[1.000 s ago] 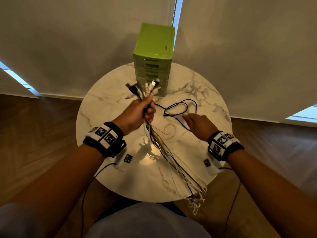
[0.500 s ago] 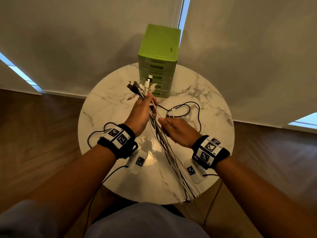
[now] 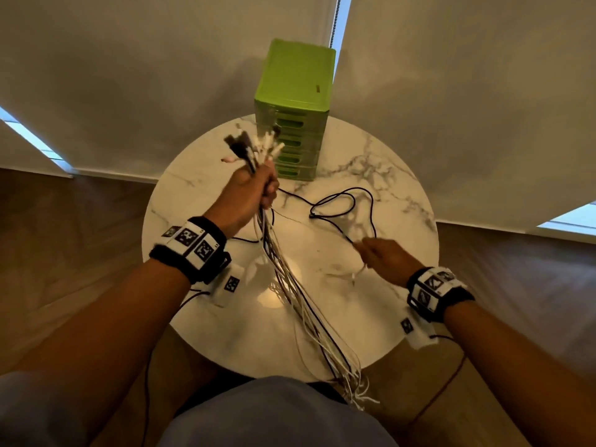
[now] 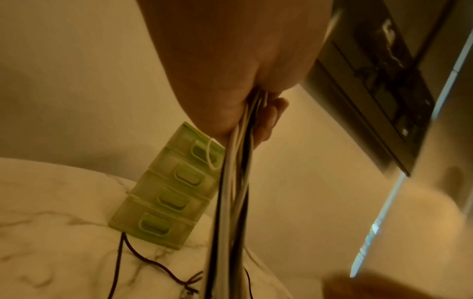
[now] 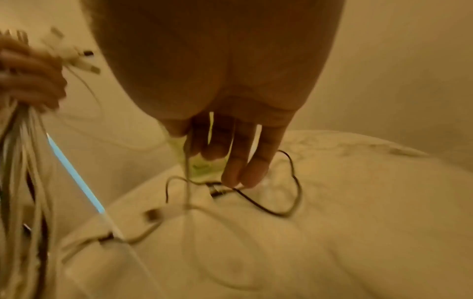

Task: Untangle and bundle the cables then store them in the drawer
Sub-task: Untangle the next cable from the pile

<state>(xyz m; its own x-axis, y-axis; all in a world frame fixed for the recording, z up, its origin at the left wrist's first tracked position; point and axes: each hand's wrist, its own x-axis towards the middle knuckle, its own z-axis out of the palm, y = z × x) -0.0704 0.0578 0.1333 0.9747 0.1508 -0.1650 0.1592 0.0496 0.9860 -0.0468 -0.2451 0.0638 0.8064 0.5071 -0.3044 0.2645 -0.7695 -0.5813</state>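
My left hand (image 3: 258,191) grips a thick bundle of white and black cables (image 3: 290,285) in its fist, above the middle of the round marble table (image 3: 371,324). The plugs (image 3: 254,146) stick up out of the fist, and the free ends hang past the table's near edge. My right hand (image 3: 380,256) hovers over the table's right side with its fingers (image 5: 245,172) pointing down. Its thumb and forefinger pinch a thin white cable (image 5: 187,182) that rises from the tabletop. A loose black cable (image 3: 342,201) lies looped just beyond that hand. The green drawer unit (image 3: 295,91) stands at the table's far edge, all drawers closed.
Pale blinds hang behind the table, and wooden floor surrounds it. My lap is at the table's near edge. Thin dark cords run from both wrist bands, the left one crossing the tabletop (image 3: 245,240).
My right hand has left the bundle and swung right, over the loose cables on the table. The left hand still holds the bundle up, slightly higher.
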